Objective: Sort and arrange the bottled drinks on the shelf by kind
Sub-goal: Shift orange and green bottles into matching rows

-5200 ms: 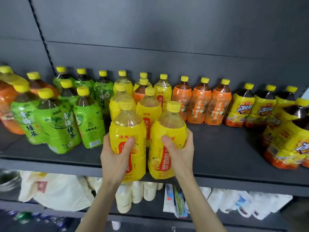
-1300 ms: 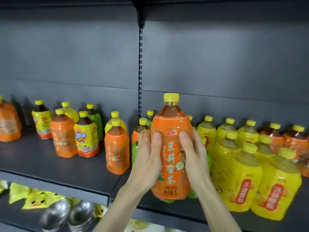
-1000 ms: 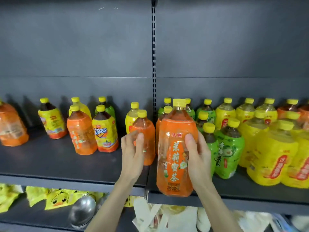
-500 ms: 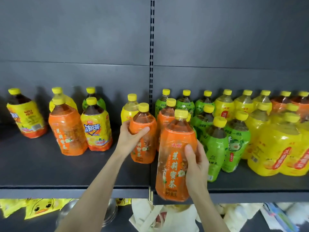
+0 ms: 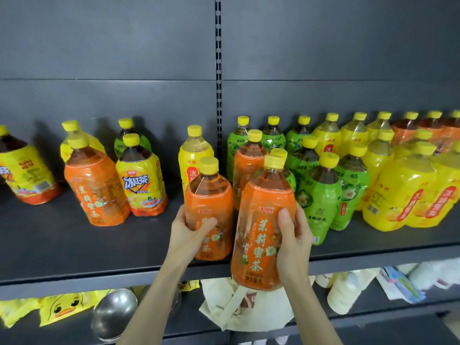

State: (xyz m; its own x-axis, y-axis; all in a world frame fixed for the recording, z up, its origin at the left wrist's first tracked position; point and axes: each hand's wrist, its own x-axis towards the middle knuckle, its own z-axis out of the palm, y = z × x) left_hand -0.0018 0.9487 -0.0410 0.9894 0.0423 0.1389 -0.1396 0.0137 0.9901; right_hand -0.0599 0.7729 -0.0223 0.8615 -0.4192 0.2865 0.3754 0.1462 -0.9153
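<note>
My left hand (image 5: 189,232) was curled round the lower body of one orange jasmine tea bottle (image 5: 211,192), thumb across its label. That bottle stood upright near the front edge of the dark shelf (image 5: 74,245), though I could not tell whether its base rested there. My right hand (image 5: 295,240) gripped a second orange bottle (image 5: 261,235) from its right side, thumb on the label. I held this one upright in front of the shelf, its base below the shelf's edge, just beside the first bottle.

A third orange bottle (image 5: 249,168) stood behind them, with a yellow bottle (image 5: 195,155) to its left. Further left on the shelf stood another orange bottle (image 5: 95,190), touching an iced tea bottle (image 5: 142,185). To the right I saw a group of green bottles (image 5: 321,202), then a cluster of yellow bottles (image 5: 408,195).
</note>
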